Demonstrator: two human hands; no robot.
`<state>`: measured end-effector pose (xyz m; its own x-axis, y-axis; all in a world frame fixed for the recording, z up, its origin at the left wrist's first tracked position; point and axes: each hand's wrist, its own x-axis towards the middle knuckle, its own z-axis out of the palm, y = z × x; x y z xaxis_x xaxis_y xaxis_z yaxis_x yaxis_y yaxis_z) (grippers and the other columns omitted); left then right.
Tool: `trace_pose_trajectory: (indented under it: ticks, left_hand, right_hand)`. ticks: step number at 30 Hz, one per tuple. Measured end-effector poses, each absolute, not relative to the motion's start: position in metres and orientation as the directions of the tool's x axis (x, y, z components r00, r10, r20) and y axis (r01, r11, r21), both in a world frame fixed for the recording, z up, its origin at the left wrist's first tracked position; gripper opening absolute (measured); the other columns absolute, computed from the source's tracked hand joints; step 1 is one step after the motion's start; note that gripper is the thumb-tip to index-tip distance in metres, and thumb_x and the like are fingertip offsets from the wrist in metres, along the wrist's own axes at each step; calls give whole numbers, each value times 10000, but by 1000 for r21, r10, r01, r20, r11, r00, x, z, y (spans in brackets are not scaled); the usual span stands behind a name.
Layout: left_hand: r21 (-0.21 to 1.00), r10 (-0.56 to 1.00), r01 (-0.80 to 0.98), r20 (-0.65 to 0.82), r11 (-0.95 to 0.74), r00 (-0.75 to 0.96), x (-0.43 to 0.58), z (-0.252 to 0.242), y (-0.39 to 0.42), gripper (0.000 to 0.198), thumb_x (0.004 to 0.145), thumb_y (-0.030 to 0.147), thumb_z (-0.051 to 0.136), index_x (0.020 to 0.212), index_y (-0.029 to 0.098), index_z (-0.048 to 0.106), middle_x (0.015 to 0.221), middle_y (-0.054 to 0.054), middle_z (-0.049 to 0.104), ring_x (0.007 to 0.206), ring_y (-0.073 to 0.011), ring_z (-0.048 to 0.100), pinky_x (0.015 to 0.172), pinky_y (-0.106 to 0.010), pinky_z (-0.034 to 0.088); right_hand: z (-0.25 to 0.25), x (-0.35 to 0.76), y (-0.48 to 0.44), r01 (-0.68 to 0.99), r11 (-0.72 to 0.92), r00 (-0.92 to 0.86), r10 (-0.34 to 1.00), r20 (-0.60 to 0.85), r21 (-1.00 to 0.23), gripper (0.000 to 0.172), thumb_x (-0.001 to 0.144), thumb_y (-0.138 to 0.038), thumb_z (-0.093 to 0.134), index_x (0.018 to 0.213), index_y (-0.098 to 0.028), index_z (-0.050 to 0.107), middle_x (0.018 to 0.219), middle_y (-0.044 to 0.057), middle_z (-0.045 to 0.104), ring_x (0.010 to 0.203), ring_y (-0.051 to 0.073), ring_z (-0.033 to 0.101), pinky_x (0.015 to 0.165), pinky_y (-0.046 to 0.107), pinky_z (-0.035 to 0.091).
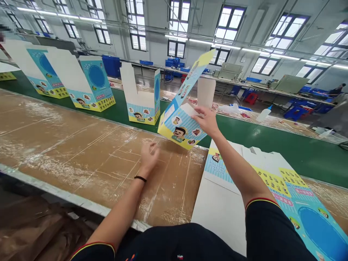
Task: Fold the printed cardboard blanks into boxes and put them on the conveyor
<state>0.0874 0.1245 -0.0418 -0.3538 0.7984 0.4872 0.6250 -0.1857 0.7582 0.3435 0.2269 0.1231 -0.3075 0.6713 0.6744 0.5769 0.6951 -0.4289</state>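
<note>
My right hand (206,121) grips the upper edge of a blue and yellow printed carton (182,127), its thumb and fingers on the white flap side. The carton is tilted, its long printed flap sticking up, its lower corner near the edge of the green belt (241,135). My left hand (149,155), a black band at its wrist, is over the brown table (108,159), below and left of the carton and apart from it. Its fingers are curled and slightly blurred. Just left of the held carton another open carton (143,111) stands upright on the belt.
More open cartons (94,88) stand on the belt at the left. Flat printed sheets (288,195) lie stacked at the right. Beyond the belt are a white bottle (263,114) with a blue tip and a side table with small red items.
</note>
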Motion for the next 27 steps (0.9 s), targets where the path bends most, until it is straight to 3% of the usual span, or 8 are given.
trace_pose_trajectory:
  ticks: [2,5,9,15,18,21,23,27]
  left_hand:
    - [731,862,651,449,-203,-236,102,-63,126,222,708,270,626,918,224,681,981,-87,728,1020,-302,666,990,-498,519]
    - [695,908,678,408,-238,-99,106,-78,127,235,737,271,625,949,222,713,1019,-100,745,1032,-314,674,987,-508,524]
    - [687,917,689,391,-231,-83,96,-82,129,265,780,273,591,999,190,714,1041,-123,748,1027,-309,685,960,-493,543]
    - [678,929,703,364,-214,-68,97,-83,127,297,789,285,592,1043,190,712,1073,-121,753,1054,-309,685,967,-487,540]
    - [669,935,716,348,-198,-67,99,-81,124,306,786,288,583,1048,194,711,1085,-123,755,1065,-319,681,970,-497,532]
    - [654,938,729,344,-203,-47,100,-79,123,318,785,292,570,1054,196,710,1086,-122,758,1072,-324,678,967,-497,528]
    - [645,938,736,344,-207,-37,100,-77,123,327,783,300,562,1054,193,711,1084,-125,759,1068,-325,678,967,-498,525]
    - [642,934,736,355,-215,-36,98,-77,124,320,777,321,550,1024,201,714,1068,-121,763,1052,-321,680,956,-490,529]
  right_hand:
    - [111,338,245,692,639,-311,683,661,-335,190,865,-229,655,1045,-249,714,1105,56,759,1109,324,643,1169,641,242]
    - [88,328,262,780,581,-378,734,564,-232,273,876,-137,566,1091,-209,718,1165,104,755,1137,322,645,1186,614,236]
    - [63,318,274,834,513,-379,800,464,-203,443,895,-149,518,1325,-102,613,1345,214,660,1298,346,572,1212,592,252]
    - [66,348,303,794,474,-83,705,704,-381,823,898,-260,506,1616,-79,147,1657,220,289,1553,318,257,1270,553,201]
    - [75,385,309,722,366,192,709,679,-587,900,899,-310,503,1626,-91,19,1685,216,201,1566,297,238,1274,524,204]
    - [76,414,300,603,139,386,811,440,-785,908,888,-343,523,1615,-44,69,1678,239,207,1567,315,236,1271,490,229]
    - [70,423,289,567,30,401,863,309,-823,881,880,-380,554,1594,-22,183,1656,253,267,1553,339,267,1265,485,253]
    - [57,424,270,591,37,339,895,290,-806,759,863,-439,603,1510,-89,413,1611,219,382,1497,346,374,1245,493,301]
